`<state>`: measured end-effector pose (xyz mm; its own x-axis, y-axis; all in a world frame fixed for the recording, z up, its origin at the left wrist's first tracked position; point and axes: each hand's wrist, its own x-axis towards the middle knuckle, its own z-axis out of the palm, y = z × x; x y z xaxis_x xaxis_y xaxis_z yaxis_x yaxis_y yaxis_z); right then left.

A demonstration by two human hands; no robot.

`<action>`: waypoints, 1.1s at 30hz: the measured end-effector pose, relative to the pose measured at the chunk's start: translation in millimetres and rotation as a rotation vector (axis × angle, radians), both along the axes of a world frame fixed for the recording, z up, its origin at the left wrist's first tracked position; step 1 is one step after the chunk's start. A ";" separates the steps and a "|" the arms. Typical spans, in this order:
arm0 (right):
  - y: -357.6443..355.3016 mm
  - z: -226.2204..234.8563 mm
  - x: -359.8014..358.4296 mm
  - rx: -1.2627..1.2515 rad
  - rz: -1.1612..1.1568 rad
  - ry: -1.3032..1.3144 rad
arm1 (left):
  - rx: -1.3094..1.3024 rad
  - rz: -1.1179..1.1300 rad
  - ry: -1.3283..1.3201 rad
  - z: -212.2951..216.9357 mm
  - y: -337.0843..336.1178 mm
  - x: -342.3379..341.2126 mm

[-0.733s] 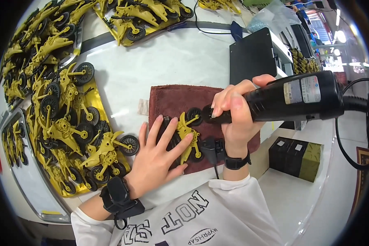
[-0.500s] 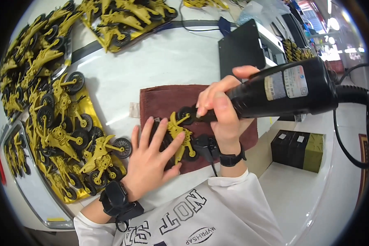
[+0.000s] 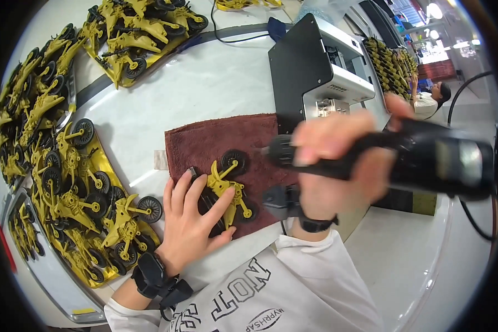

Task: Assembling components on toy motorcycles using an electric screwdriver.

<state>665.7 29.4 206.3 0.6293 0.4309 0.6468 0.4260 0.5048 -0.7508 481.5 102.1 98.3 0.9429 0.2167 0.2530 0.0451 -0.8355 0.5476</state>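
On a maroon cloth point(image 3: 243, 133) lies a yellow toy motorcycle point(image 3: 231, 191) with black wheels. My left hand point(image 3: 191, 216) rests over its left side, fingers spread, index finger and thumb touching the yellow frame. Under those fingers is a long black piece point(image 3: 207, 202), mostly covered. My right hand point(image 3: 343, 160), smeared by motion, is closed around a black corded electric screwdriver point(image 3: 437, 157) with a ribbed chuck. Its thin tip points left, to the right of the front wheel point(image 3: 234, 161) and apart from it.
Many similar yellow motorcycles point(image 3: 74, 205) are piled on trays at the left and far left. A black-and-white machine point(image 3: 296, 69) stands beyond the cloth at the right. A co-worker point(image 3: 426, 102) is in the right background. Boxes point(image 3: 404, 199) lie below the table at right.
The screwdriver has pulled back right, away from the motorcycle's front wheel. My left hand stays spread on the motorcycle. The whole view has shifted, showing more of the machine and a co-worker.
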 end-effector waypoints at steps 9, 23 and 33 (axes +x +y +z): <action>-53.7 38.3 88.2 0.073 -0.527 -0.088 | -0.090 -0.001 0.010 4.4 -0.5 4.1; -75.5 -11.4 -23.6 -0.034 0.304 0.022 | -0.015 -0.073 0.150 5.5 0.5 3.0; -39.2 -33.7 -38.7 -0.037 0.377 0.035 | -0.049 -0.032 0.155 6.4 0.2 0.8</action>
<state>627.0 -9.9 172.7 0.4434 0.6593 0.6072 0.1892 0.5933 -0.7824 482.4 102.4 104.7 0.9763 0.1949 0.0940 0.1062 -0.8101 0.5765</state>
